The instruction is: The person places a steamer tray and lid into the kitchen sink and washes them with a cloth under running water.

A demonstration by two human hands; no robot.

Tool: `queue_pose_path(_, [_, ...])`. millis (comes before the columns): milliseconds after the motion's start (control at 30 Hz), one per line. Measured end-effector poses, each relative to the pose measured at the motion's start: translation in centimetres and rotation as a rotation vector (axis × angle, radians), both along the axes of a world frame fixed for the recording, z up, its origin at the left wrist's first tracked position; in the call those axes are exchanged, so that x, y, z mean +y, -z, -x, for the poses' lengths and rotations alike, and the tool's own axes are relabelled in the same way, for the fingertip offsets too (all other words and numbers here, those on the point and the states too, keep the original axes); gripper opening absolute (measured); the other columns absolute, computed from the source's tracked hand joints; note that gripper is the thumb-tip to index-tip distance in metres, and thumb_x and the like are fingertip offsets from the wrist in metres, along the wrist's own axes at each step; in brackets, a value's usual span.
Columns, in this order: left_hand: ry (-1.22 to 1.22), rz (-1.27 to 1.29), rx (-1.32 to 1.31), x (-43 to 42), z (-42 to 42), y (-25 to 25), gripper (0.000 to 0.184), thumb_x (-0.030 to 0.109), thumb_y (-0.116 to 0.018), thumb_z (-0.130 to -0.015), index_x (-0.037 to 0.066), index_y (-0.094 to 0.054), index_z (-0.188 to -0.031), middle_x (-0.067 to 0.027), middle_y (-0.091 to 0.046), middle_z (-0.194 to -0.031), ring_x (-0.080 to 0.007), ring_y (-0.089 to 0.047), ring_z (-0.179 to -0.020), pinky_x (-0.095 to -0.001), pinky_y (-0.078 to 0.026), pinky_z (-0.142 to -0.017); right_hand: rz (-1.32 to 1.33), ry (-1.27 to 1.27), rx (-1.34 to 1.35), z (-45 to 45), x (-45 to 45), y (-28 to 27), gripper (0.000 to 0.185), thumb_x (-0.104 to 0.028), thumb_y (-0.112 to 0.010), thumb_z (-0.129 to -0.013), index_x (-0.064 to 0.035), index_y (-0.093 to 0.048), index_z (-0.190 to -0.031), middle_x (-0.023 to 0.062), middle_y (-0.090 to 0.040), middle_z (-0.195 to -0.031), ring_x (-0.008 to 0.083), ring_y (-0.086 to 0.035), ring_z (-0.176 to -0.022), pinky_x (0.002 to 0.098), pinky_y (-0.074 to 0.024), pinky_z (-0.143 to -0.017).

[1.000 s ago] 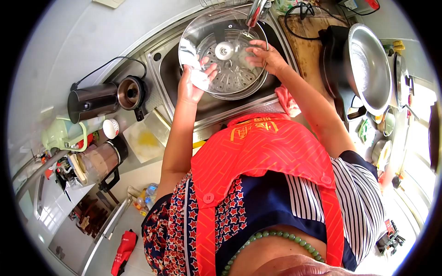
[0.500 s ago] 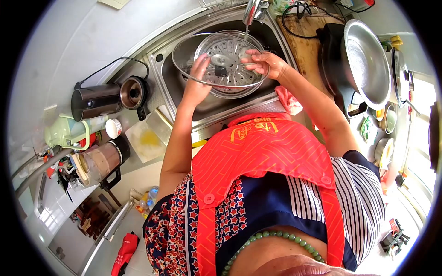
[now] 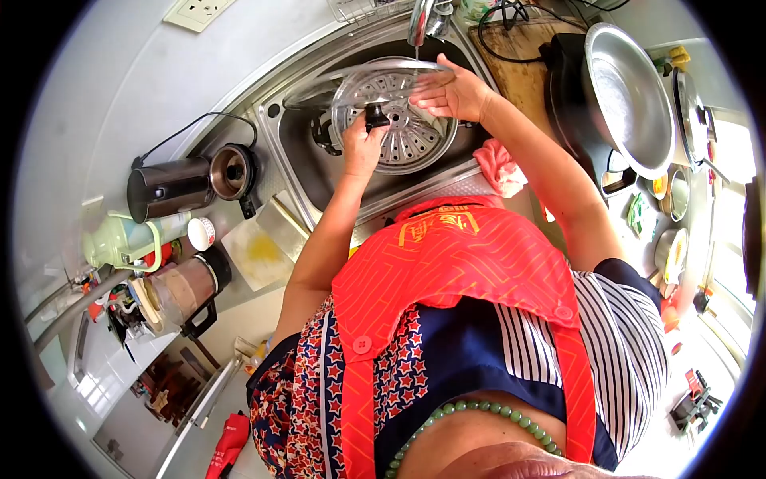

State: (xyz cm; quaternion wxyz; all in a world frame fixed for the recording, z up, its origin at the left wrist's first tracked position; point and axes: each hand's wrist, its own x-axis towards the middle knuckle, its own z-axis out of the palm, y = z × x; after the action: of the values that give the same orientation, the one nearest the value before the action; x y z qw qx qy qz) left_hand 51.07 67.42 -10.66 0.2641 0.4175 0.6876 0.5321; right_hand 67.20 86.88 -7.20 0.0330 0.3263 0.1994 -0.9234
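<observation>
My left hand is closed on the black knob of a clear glass lid, which is tilted nearly edge-on above the sink. At the lid's right end, my right hand has its fingers stretched out flat against or close to the glass. Beneath the lid, a round metal steamer tray with slots sits in a pot in the steel sink. A thin stream of water falls from the faucet near my right fingertips.
Right of the sink are a wooden board, a black appliance and a large metal bowl. A pink cloth lies on the sink's near edge. Left stand a dark kettle, a green jug and a blender jar.
The lid has tipped from facing me to nearly edge-on. My left hand has moved from its rim to the knob. My right hand has risen slightly with its fingers straighter.
</observation>
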Motion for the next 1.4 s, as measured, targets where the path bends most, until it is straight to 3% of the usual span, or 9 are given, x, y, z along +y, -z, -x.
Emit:
queue_pose_path(200, [-0.197,-0.176,-0.751,0.0,-2.7,-2.8,0.019,0.014,-0.056,-0.091,0.0,-0.054,-0.103,-0.0041,-0.054,-0.071,-0.0137,-0.051,-0.066,-0.0303,-0.047,-0.068,-0.602,-0.151,-0.001,0.7,-0.1,-0.5,0.066,-0.06,-0.025,-0.093,-0.008,-0.049,-0.125,0.0019,-0.059,-0.069,0.0073,-0.051,-0.056,0.0197,-0.0437,-0.054])
queue_pose_path(233, [-0.211,-0.157,-0.817,-0.1,-2.6,-2.7,0.022,0.015,-0.055,-0.092,0.002,-0.05,-0.108,-0.0034,-0.051,-0.071,-0.0137,-0.048,-0.064,-0.0324,-0.046,-0.067,-0.698,-0.136,0.039,0.5,0.0,-0.1,0.055,-0.052,-0.036,-0.095,-0.0075,-0.053,-0.122,-0.0024,-0.053,-0.064,0.0038,-0.043,-0.053,0.0174,-0.0384,-0.053])
queue_pose_path(333, [-0.216,-0.158,-1.067,-0.2,-2.4,-3.4,0.028,0.022,-0.058,-0.091,0.006,-0.048,-0.111,-0.0017,-0.047,-0.072,-0.0149,-0.048,-0.067,-0.0359,-0.047,-0.07,-1.05,-0.065,0.06,0.7,0.3,2.1,0.038,-0.037,-0.05,-0.094,-0.0061,-0.059,-0.114,-0.0014,-0.058,-0.073,0.0045,-0.049,-0.061,0.0183,-0.0423,-0.059])
queue_pose_path(367, [-0.237,-0.17,-1.104,0.1,-2.6,-4.0,0.02,0.025,-0.056,-0.091,0.008,-0.051,-0.101,-0.0016,-0.047,-0.072,-0.0159,-0.048,-0.066,-0.0376,-0.046,-0.07,-1.233,0.064,0.103,0.9,0.0,3.3,0.025,-0.019,-0.06,-0.089,-0.0035,-0.063,-0.108,0.0015,-0.062,-0.087,0.0067,-0.056,-0.075,0.0207,-0.0462,-0.07])
queue_pose_path(500, [-0.289,-0.062,-1.304,1.0,-2.1,-4.0,0.025,0.032,-0.053,-0.092,0.009,-0.049,-0.083,-0.0021,-0.047,-0.072,-0.0172,-0.048,-0.066,-0.0395,-0.046,-0.074,-0.92,0.079,0.097,0.9,-0.3,3.0,0.026,-0.008,-0.059,-0.085,-0.0027,-0.06,-0.11,0.0059,-0.063,-0.098,0.0128,-0.06,-0.089,0.0262,-0.0478,-0.08])
queue_pose_path(667, [-0.282,-0.067,-1.428,2.2,-2.7,-4.2,0.026,0.034,-0.052,-0.092,0.01,-0.049,-0.081,-0.0012,-0.047,-0.071,-0.0158,-0.047,-0.066,-0.0383,-0.045,-0.078,-0.617,0.124,0.122,1.2,1.2,2.6,0.031,0.0,-0.056,-0.083,-0.0038,-0.058,-0.113,0.0057,-0.063,-0.095,0.0167,-0.061,-0.091,0.0299,-0.0494,-0.082])
queue_pose_path(933, [-0.409,-0.189,-1.656,0.8,-4.7,-4.3,0.028,0.035,-0.049,-0.093,0.011,-0.047,-0.08,-0.0011,-0.046,-0.069,-0.0156,-0.045,-0.063,-0.0347,-0.044,-0.073,-0.699,0.085,0.134,1.1,0.0,1.4,0.031,0.002,-0.054,-0.082,-0.0022,-0.056,-0.113,0.0055,-0.063,-0.096,0.0155,-0.063,-0.088,0.0278,-0.0516,-0.08])
queue_pose_path(1167, [-0.436,-0.121,-1.678,1.9,-4.7,-4.5,0.031,0.036,-0.046,-0.094,0.009,-0.048,-0.078,-0.0014,-0.046,-0.068,-0.0158,-0.046,-0.062,-0.0363,-0.044,-0.077,-0.672,0.238,0.023,2.9,-0.1,2.4,0.015,-0.019,-0.063,-0.087,-0.0054,-0.057,-0.083,0.0002,-0.056,-0.071,0.0092,-0.054,-0.06,0.022,-0.0447,-0.053])
queue_pose_path(1400, [-0.525,-0.08,-1.801,4.2,-3.3,-4.0,0.037,0.039,-0.042,-0.094,0.007,-0.05,-0.075,-0.0019,-0.049,-0.063,-0.0172,-0.049,-0.058,-0.0379,-0.046,-0.071,-0.656,0.168,-0.025,3.1,1.7,1.8,0.014,-0.019,-0.062,-0.087,-0.0053,-0.059,-0.091,0.0016,-0.061,-0.078,0.0089,-0.058,-0.066,0.0219,-0.049,-0.061])
